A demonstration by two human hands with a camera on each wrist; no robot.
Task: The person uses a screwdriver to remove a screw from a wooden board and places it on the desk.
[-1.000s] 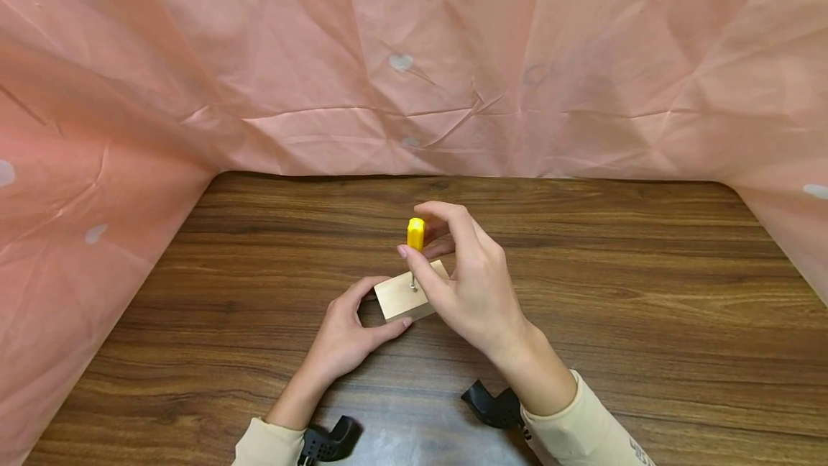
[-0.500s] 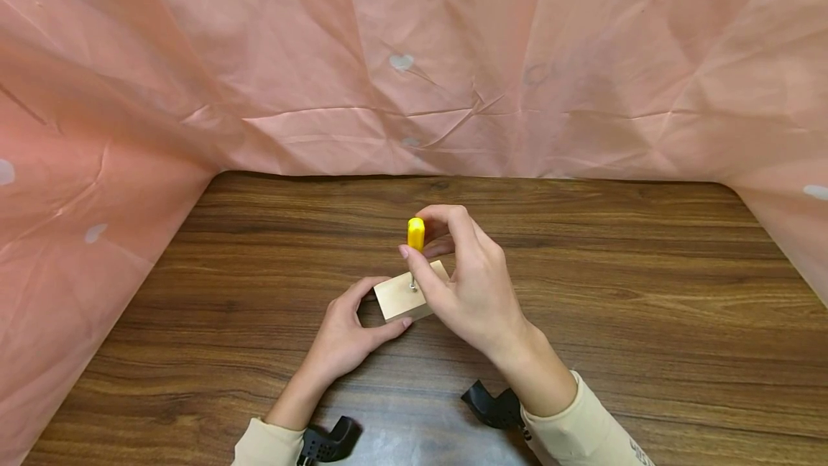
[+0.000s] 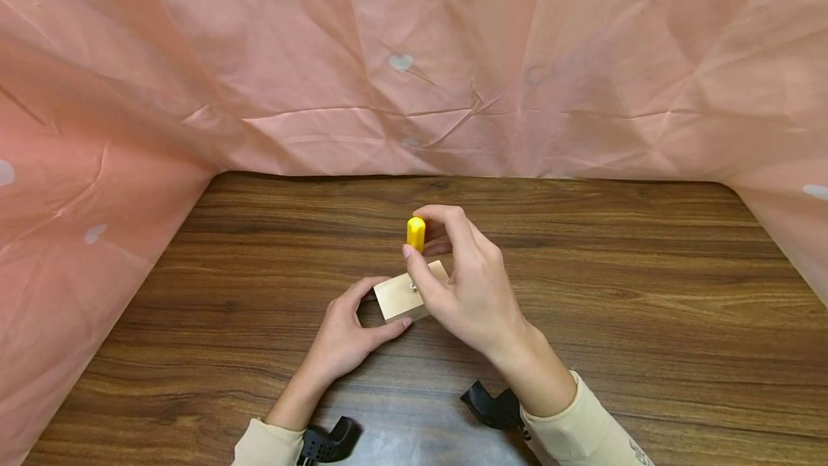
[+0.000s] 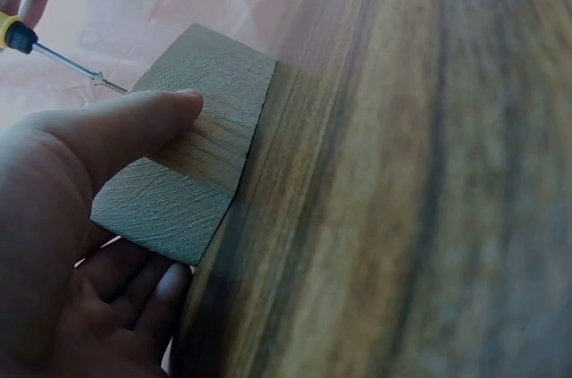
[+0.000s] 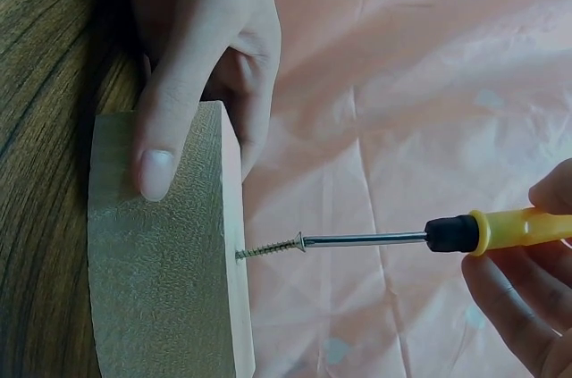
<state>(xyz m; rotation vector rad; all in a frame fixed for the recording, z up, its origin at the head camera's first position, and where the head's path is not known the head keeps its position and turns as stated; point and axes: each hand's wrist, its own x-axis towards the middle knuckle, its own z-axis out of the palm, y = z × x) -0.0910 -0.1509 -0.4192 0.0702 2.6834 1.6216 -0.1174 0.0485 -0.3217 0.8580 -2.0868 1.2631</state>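
A pale wooden block lies on the table, its near side and left end gripped by my left hand, thumb along the near face. From the top face of the block a screw stands up, much of its thread showing. The tip of a yellow-handled screwdriver meets the screw head, with shaft and screw nearly in line. My right hand holds the handle between thumb and fingers above the block. In the left wrist view the screwdriver shaft shows behind the left thumb. The right hand hides the block's right end.
Brown wood-grain tabletop surrounds the hands. A pink cloth with pale hearts hangs along the back and both sides. Black wrist-worn devices sit at both cuffs.
My right thumb and fingers have shifted slightly around the screwdriver handle, and the handle has turned a little. My left hand and the block stay in place.
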